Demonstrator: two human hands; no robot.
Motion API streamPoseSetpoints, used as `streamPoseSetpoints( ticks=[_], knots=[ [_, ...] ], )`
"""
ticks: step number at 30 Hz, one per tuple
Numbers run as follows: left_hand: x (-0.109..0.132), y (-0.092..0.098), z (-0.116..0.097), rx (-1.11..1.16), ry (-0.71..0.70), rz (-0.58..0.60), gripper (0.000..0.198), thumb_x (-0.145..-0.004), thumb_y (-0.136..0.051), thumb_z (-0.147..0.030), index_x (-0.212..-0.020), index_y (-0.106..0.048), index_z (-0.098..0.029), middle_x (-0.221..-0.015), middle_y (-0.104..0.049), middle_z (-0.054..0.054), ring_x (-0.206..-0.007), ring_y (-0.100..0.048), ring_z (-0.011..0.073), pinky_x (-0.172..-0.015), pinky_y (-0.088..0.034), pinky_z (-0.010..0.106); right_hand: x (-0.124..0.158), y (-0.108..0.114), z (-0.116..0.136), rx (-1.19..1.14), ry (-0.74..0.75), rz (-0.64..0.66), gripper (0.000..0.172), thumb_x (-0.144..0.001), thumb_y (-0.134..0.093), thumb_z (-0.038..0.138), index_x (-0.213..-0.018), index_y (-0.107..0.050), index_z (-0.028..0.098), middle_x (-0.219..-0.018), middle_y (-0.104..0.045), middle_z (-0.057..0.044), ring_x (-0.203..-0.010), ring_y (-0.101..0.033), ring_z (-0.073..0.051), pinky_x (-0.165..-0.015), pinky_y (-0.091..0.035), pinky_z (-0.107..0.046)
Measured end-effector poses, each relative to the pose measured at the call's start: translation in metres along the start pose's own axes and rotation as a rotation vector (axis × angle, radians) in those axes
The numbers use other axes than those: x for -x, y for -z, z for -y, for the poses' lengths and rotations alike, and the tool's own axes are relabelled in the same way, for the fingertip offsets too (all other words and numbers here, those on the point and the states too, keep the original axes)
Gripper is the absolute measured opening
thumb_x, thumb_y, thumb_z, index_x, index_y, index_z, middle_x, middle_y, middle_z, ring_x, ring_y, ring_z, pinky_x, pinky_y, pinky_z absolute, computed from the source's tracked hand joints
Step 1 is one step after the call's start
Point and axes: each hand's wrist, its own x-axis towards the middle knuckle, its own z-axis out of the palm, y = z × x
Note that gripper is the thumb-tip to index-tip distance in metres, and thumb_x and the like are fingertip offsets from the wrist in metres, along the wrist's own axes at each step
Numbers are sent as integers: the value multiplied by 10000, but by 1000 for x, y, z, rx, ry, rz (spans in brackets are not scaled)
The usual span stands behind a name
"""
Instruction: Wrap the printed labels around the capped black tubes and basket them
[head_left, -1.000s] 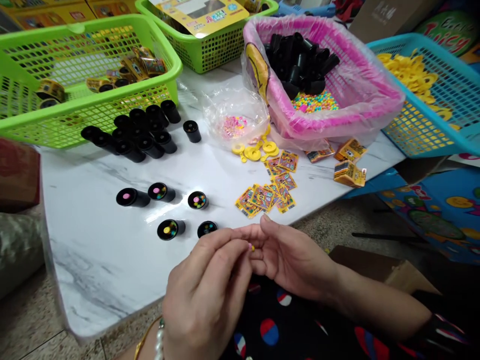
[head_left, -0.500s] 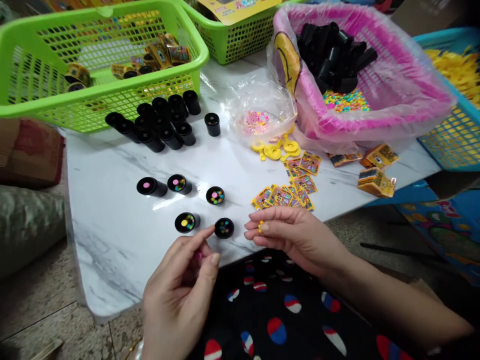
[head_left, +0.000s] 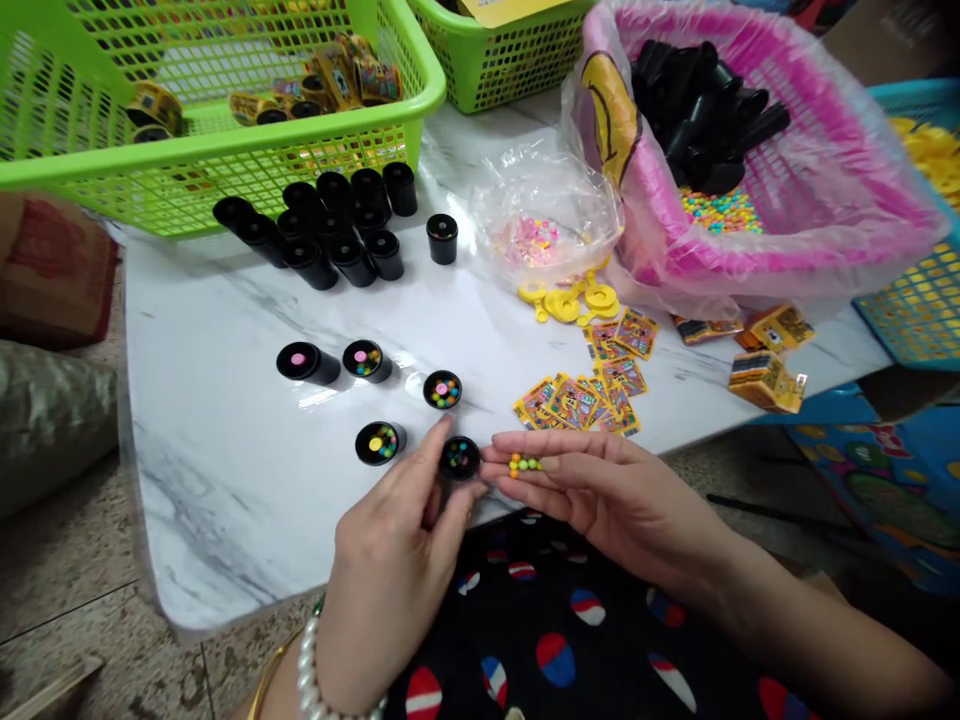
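My left hand (head_left: 405, 530) curls round a small black cup (head_left: 459, 459) near the table's front edge, index finger and thumb on either side. Several dark beads show inside that cup. My right hand (head_left: 592, 490) is palm up beside the cup, its fingertips close to the rim. Small green and yellow-orange beads (head_left: 525, 464) lie on its fingers under the thumb. Behind stand a cup with beads and a pink disc (head_left: 442, 389), a similar cup (head_left: 367, 360), a cup with a pink disc on top (head_left: 306, 362) and one with a yellow disc (head_left: 379, 443).
Several upturned black cups (head_left: 352, 260) stand by a green basket (head_left: 262, 150). A clear bag of pink bits (head_left: 536, 240), yellow plastic pieces (head_left: 562, 302) and printed cards (head_left: 577, 400) lie at right. A pink lined basket (head_left: 825, 245) holds black cups and beads.
My left hand has moved right and closed round the black cup. My right hand has come close to its rim, and green beads now show beside the yellow ones. The view has shifted slightly.
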Motion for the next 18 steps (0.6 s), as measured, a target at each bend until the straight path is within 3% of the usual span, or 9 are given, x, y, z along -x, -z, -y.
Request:
streamPoseSetpoints(
  ticks=[4,11,15,18],
  knots=[
    [-4,-1,-5,-147,-148,-18,324,-933,-567,-153,-1249,-604,-88,-842,-701,41,-616,-644,131,-543,-479,234,3,2,1,-18,6,-12,245,-802,-750,180,-1041,-773,130,-1073,-770,-105,-995,-727,-166,-1060,-501,-321],
    [-12,14,-18,-469,-468,68,340,-920,-464,-40,-1233,-592,-24,-687,-618,23,-442,-528,164,-404,-336,324,7,11,-1,-2,10,-25,288,-810,-760,222,-1086,-764,139,-1100,-760,-101,-987,-715,-138,-1031,-513,-271],
    [-23,14,-20,-468,-514,186,339,-949,-410,-58,-1245,-573,-38,-699,-607,22,-448,-535,166,-402,-339,317,7,12,-2,-21,28,-4,276,-807,-766,235,-1070,-771,151,-1086,-763,-92,-998,-713,-143,-1047,-504,-290],
    [-28,14,-18,-419,-531,209,318,-981,-413,-118,-1254,-564,-58,-706,-599,16,-464,-538,160,-412,-343,305,7,12,-4,-33,30,-2,273,-791,-777,262,-1049,-778,173,-1045,-773,-74,-974,-720,-145,-1068,-488,-324]
  ],
)
